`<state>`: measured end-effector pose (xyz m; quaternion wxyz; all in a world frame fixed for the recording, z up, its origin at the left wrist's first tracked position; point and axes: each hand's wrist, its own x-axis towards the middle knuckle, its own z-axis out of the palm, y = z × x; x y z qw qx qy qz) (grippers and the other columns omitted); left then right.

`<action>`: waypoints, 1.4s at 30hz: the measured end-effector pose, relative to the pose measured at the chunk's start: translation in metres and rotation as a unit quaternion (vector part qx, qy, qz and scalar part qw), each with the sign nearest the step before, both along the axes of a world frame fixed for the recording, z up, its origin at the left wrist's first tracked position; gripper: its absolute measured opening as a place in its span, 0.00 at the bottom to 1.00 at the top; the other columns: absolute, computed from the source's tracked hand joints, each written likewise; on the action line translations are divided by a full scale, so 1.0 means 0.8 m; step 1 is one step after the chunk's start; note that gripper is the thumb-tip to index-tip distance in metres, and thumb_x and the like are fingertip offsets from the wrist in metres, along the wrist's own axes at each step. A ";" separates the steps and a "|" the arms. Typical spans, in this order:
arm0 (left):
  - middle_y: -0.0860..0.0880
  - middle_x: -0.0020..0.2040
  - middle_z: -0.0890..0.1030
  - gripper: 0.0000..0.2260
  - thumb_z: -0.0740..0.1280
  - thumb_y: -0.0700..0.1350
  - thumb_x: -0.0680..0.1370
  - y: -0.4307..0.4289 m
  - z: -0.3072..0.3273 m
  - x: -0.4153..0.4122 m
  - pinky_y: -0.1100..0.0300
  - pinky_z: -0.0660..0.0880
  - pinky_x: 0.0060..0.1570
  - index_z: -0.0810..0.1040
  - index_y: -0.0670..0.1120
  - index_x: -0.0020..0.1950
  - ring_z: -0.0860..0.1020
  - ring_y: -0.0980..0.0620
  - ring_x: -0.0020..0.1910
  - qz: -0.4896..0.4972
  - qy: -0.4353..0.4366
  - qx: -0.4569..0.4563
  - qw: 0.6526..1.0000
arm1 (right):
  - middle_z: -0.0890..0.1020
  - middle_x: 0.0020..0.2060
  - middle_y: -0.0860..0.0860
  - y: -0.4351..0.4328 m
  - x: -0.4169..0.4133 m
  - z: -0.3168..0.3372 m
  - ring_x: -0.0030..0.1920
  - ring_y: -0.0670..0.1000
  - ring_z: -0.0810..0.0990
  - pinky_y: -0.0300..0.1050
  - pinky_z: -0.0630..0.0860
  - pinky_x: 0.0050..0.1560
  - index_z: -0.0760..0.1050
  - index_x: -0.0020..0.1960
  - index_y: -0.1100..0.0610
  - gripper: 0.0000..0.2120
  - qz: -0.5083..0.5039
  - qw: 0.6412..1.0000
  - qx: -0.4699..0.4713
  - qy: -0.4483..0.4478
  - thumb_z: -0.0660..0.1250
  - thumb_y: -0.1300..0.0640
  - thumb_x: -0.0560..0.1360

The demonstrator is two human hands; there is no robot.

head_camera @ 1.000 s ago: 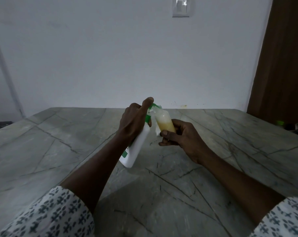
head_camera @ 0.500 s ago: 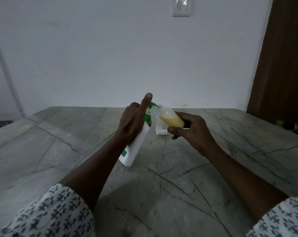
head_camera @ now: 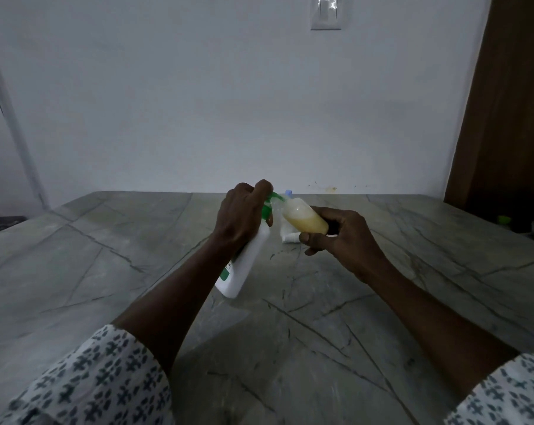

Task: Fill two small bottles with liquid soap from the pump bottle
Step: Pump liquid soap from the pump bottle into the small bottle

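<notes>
a pale wall (head_camera: 198, 102) closes the far side, meeting the back edge of the worktop (head_camera: 106, 271) just beyond both hands. the grey veined worktop spreads wide to the left of the left hand and to the right of the right hand, with bare stone between the forearms and the near edge out of view. a brown door (head_camera: 510, 118) stands well to the right of the right hand, past the worktop's right edge.

the white pump bottle (head_camera: 244, 265) leans under the left hand (head_camera: 241, 216), its base toward the person; i cannot tell whether the base corner touches the stone. the left hand is wrapped round the bottle's neck, one finger curled over the green pump head (head_camera: 273, 197).

the right hand (head_camera: 342, 237) pinches the bottom end of a small bottle (head_camera: 305, 219) between thumb and curled fingers. this bottle lies almost on its side in the air, mostly full of yellowish soap, its mouth up at the pump spout.

just behind it, between the two hands, a second small bottle (head_camera: 285, 227) stands on the worktop, and a small white piece (head_camera: 291, 238) lies at its foot. a switch plate (head_camera: 326, 13) sits high on the wall above the hands.
</notes>
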<state>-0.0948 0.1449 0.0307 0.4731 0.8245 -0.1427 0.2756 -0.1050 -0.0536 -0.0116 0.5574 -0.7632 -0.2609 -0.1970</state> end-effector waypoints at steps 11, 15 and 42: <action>0.45 0.28 0.82 0.36 0.51 0.70 0.75 0.004 -0.004 0.005 0.41 0.75 0.57 0.80 0.44 0.27 0.82 0.42 0.38 -0.009 0.010 -0.013 1.000 | 0.84 0.54 0.56 0.003 -0.001 0.001 0.39 0.54 0.86 0.49 0.84 0.40 0.76 0.66 0.61 0.25 0.017 0.999 0.030 0.011 0.76 0.65 0.69; 0.44 0.28 0.82 0.36 0.53 0.70 0.75 0.002 -0.002 0.004 0.41 0.75 0.57 0.80 0.42 0.26 0.81 0.41 0.37 -0.001 0.012 -0.006 1.000 | 0.83 0.54 0.56 0.002 -0.001 0.000 0.39 0.54 0.86 0.47 0.84 0.39 0.76 0.65 0.62 0.25 0.017 0.999 0.028 0.009 0.76 0.65 0.69; 0.46 0.27 0.81 0.26 0.52 0.57 0.76 0.003 -0.002 0.002 0.40 0.76 0.52 0.74 0.46 0.24 0.78 0.37 0.37 -0.011 -0.042 0.020 0.999 | 0.83 0.55 0.58 0.009 -0.003 -0.006 0.42 0.55 0.86 0.53 0.84 0.43 0.75 0.67 0.62 0.28 0.022 0.999 0.022 0.026 0.77 0.63 0.69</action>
